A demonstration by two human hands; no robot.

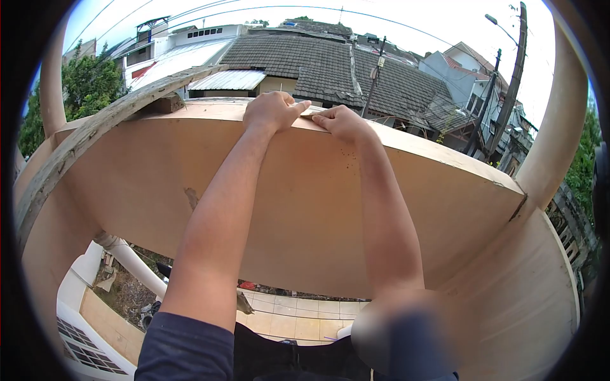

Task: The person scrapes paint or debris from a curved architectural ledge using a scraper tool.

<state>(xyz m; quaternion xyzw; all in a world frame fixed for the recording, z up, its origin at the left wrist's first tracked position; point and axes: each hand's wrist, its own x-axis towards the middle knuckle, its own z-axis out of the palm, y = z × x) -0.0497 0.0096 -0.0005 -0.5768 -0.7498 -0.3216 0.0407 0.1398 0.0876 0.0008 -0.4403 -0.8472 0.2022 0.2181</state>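
Note:
Both arms reach forward over a tan parapet wall (298,203). My left hand (273,112) rests on the wall's top edge with its fingers curled in and one digit pointing to the right. Close beside it, my right hand (346,124) is closed in a pinch at the same edge. A small, thin, pale piece (313,112) shows between the two hands, too small to name. The fingers hide most of what they touch.
A weathered wooden plank (82,133) slants across the left, over a brick-like block (166,103) on the wall top. Round pillars (559,108) stand at both sides. Below lie a tiled floor (292,314) and a white pipe (136,267). Roofs (279,60) and wires are beyond.

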